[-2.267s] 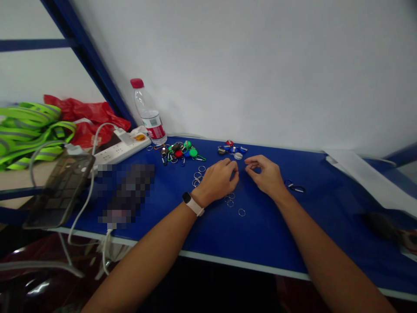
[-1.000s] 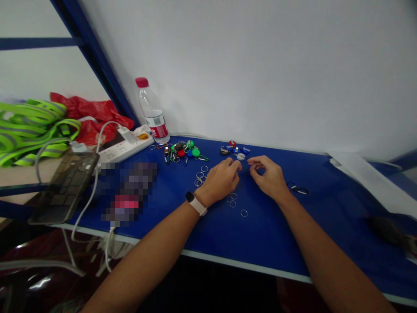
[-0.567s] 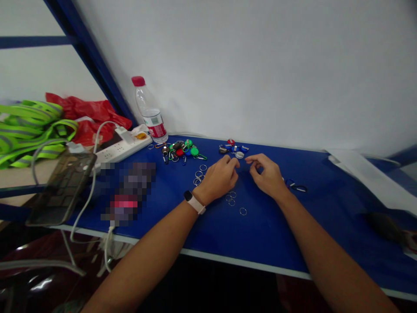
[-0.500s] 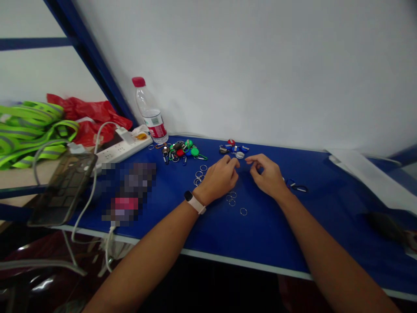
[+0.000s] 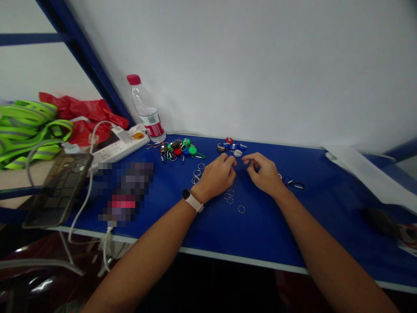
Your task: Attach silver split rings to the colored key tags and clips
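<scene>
My left hand point(image 5: 217, 174) hovers over the blue table with curled, closed fingers; anything in them is too small or hidden to make out. Facing it, a short gap away, my right hand point(image 5: 263, 173) has its thumb and fingers bent together, and what they pinch cannot be seen. Several metal split rings point(image 5: 230, 200) lie below and between the hands, and more rings point(image 5: 196, 173) lie left of my left wrist. Just beyond the fingertips is a small group of red, blue and white clip pieces point(image 5: 233, 147). Dark carabiners point(image 5: 296, 185) rest beside my right wrist.
A heap of coloured carabiner keychains point(image 5: 179, 150) lies at the back left, near a water bottle point(image 5: 150, 114). Further left are a white power strip point(image 5: 117, 150), cables, a phone case point(image 5: 58, 187) and green reflective straps point(image 5: 29, 130). White sheets point(image 5: 368, 176) lie right.
The whole view has shifted slightly, so everything sits a little further left. Both hands keep nearly the same pose over the table.
</scene>
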The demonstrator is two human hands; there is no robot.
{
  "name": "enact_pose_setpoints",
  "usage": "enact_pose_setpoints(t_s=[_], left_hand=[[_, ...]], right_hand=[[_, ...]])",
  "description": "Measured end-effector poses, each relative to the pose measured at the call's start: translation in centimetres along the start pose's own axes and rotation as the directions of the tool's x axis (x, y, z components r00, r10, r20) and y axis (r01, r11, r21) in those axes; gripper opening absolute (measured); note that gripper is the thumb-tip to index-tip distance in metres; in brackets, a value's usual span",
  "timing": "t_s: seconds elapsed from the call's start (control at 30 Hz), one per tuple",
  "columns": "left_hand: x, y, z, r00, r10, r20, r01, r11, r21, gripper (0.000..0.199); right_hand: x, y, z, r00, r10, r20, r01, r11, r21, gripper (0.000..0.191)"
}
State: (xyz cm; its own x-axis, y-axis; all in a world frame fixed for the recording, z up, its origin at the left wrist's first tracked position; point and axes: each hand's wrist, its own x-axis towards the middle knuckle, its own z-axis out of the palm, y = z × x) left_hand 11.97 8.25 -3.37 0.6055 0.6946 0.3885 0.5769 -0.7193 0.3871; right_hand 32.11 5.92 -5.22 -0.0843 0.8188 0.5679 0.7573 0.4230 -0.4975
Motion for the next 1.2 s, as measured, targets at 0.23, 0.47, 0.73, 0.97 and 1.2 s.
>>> enact_pose_setpoints(t_s=[0.23,0.47,0.73,0.97,1.2], left_hand=[[-0.1,0.0,-0.1,1.000,0.002,0.001,-0.002,1.000,0.000,0.023],[0.0,0.2,-0.2,1.000,-0.005,-0.001,0.005,1.000,0.004,0.021],[0.0,-0.1,-0.1,1.000,0.008,0.007,-0.008,1.000,0.008,0.023],[0.5,-1.1,-0.6,0.998,-0.021,-0.057,0.021,1.000,-0.003,0.023],[0.9,-3.0,-1.4,0.992,-0.085,-0.095,0.081,0.996,-0.040,0.025]], right_hand=[[0.0,0.0,0.0,1.000,-0.001,-0.005,0.001,1.000,0.022,0.027],[0.1,-0.1,0.0,0.999,-0.036,-0.027,0.036,0.999,-0.006,0.026],[0.0,0.1,0.0,1.000,-0.022,-0.008,0.021,1.000,-0.015,0.027],[0.1,0.3,-0.1,1.000,-0.012,-0.018,0.012,1.000,0.017,0.030],[0.3,0.4,-1.0,0.999,0.044,-0.001,-0.044,0.998,0.036,0.026]])
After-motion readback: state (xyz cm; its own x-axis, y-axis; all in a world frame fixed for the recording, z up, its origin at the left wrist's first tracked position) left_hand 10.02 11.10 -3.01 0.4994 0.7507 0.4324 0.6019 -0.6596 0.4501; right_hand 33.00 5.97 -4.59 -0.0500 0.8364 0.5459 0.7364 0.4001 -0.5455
